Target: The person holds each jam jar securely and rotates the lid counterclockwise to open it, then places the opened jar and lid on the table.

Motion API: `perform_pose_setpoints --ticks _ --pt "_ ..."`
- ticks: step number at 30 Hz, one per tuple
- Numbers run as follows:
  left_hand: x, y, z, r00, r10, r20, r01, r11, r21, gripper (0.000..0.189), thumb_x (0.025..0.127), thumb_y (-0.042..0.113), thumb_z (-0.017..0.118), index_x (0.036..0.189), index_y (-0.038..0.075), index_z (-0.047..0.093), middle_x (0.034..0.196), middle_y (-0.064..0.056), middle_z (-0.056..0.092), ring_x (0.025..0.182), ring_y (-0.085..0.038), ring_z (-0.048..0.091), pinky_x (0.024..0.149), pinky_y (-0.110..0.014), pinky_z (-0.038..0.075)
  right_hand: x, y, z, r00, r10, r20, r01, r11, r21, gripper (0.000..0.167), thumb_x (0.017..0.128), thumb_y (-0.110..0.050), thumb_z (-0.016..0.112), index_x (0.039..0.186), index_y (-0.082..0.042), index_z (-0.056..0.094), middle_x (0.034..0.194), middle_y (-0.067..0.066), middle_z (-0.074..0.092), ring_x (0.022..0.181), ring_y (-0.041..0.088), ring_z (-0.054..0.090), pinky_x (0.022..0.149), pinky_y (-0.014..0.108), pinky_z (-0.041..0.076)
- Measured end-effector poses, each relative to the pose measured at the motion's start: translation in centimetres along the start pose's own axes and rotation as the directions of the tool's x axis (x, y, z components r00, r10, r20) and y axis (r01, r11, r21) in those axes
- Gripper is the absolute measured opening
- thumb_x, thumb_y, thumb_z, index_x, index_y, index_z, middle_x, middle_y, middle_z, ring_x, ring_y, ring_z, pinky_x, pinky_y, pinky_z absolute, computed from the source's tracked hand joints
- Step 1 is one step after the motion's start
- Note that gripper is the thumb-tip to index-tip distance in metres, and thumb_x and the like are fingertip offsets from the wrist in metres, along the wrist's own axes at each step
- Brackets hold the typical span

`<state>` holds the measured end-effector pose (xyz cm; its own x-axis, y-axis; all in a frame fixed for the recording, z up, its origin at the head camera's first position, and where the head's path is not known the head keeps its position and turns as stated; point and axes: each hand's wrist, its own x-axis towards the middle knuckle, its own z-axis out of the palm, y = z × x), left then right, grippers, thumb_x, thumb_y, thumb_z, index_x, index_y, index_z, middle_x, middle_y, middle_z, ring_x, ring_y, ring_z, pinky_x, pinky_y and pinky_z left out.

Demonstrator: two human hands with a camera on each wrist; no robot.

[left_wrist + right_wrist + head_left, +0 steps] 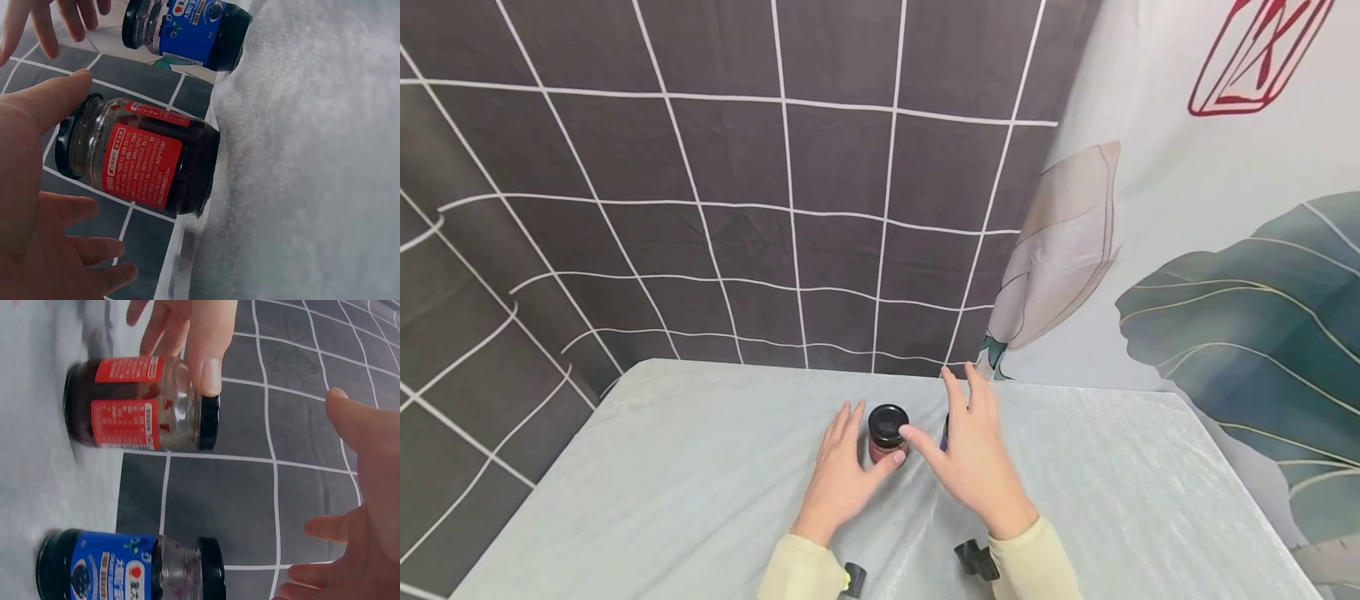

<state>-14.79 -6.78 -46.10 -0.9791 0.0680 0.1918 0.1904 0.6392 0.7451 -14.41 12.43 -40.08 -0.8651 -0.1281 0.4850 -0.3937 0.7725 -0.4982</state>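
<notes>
A glass jar with red labels (pixel 144 165) and a black lid stands upright on the cloth-covered table. My left hand (pixel 838 483) is at its left side, fingers spread and thumb tip right at the lid's edge. To the right is a second jar with a blue label (pixel 112 565), its black lid on, mostly hidden behind my right hand in the head view. My right hand (pixel 981 462) hovers beside and above this blue-labelled jar, fingers extended and thumb pointing toward the red-labelled jar. Nothing lies between the right hand's fingers and thumb.
A pale, slightly wrinkled cloth covers the table (pixel 685 467). Behind it hangs a dark curtain with a white grid (pixel 835 167). On the right is a white curtain with leaf prints (pixel 1262 308). Black wrist mounts (pixel 976 560) sit at both cuffs.
</notes>
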Motion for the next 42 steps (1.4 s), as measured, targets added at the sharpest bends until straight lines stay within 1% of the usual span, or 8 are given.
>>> perform_pose_setpoints --ticks 8,13,17,23,31,42 --pt "0.4 -0.2 0.0 1.0 -0.009 0.002 0.009 1.0 -0.001 0.097 0.083 0.061 0.071 0.155 0.007 0.036 0.16 -0.023 0.029 0.148 -0.042 0.024 0.117 -0.059 0.023 0.4 -0.5 0.6 1.0 0.003 0.028 -0.003 1.0 0.021 0.089 0.088 -0.046 0.075 0.151 0.003 0.036 0.157 0.031 0.024 0.146 0.046 0.021 0.114 0.063 0.025" --pt "0.5 -0.2 0.1 1.0 -0.004 0.007 0.004 1.0 0.001 0.098 0.083 0.06 0.073 0.155 0.006 0.036 0.16 -0.024 0.029 0.148 -0.042 0.025 0.117 -0.059 0.024 0.5 -0.8 1.0 0.999 -0.004 0.038 0.003 1.0 0.031 0.089 0.088 -0.046 0.075 0.151 0.002 0.036 0.157 0.032 0.024 0.146 0.045 0.022 0.112 0.064 0.028" --pt "0.7 -0.1 0.2 1.0 -0.002 0.021 0.002 1.0 -0.003 0.095 0.084 0.055 0.074 0.155 0.006 0.035 0.16 -0.024 0.028 0.148 -0.042 0.025 0.115 -0.059 0.027 0.6 -1.0 1.4 0.999 -0.009 0.047 0.007 0.999 0.039 0.088 0.087 -0.046 0.075 0.15 0.003 0.038 0.156 0.033 0.026 0.145 0.046 0.024 0.11 0.064 0.031" --pt "0.8 0.0 0.3 0.999 -0.001 0.032 0.001 1.0 -0.004 0.09 0.086 0.047 0.075 0.156 0.006 0.035 0.16 -0.023 0.028 0.148 -0.042 0.025 0.115 -0.059 0.028 0.8 -1.3 1.8 0.999 -0.024 0.034 0.023 0.999 0.024 0.086 0.087 -0.047 0.074 0.148 0.004 0.041 0.154 0.033 0.03 0.142 0.043 0.029 0.108 0.061 0.036" --pt "0.8 -0.1 0.7 0.999 0.013 0.038 -0.013 1.0 -0.008 0.089 0.086 0.044 0.074 0.156 0.008 0.034 0.161 -0.022 0.028 0.148 -0.041 0.025 0.115 -0.059 0.027 0.6 -1.7 2.4 0.999 0.001 0.055 -0.003 0.999 0.043 0.083 0.088 -0.046 0.073 0.147 0.004 0.043 0.153 0.031 0.032 0.142 0.045 0.03 0.11 0.061 0.034" --pt "0.6 -0.6 0.6 0.999 0.038 0.024 -0.038 0.999 0.002 0.091 0.082 0.037 0.078 0.156 0.005 0.035 0.16 -0.024 0.029 0.147 -0.043 0.027 0.115 -0.059 0.028 0.1 -1.9 3.5 0.997 -0.054 0.059 0.053 0.998 0.024 0.08 0.089 -0.047 0.071 0.143 0.008 0.046 0.148 0.032 0.04 0.138 0.048 0.037 0.11 0.063 0.033"
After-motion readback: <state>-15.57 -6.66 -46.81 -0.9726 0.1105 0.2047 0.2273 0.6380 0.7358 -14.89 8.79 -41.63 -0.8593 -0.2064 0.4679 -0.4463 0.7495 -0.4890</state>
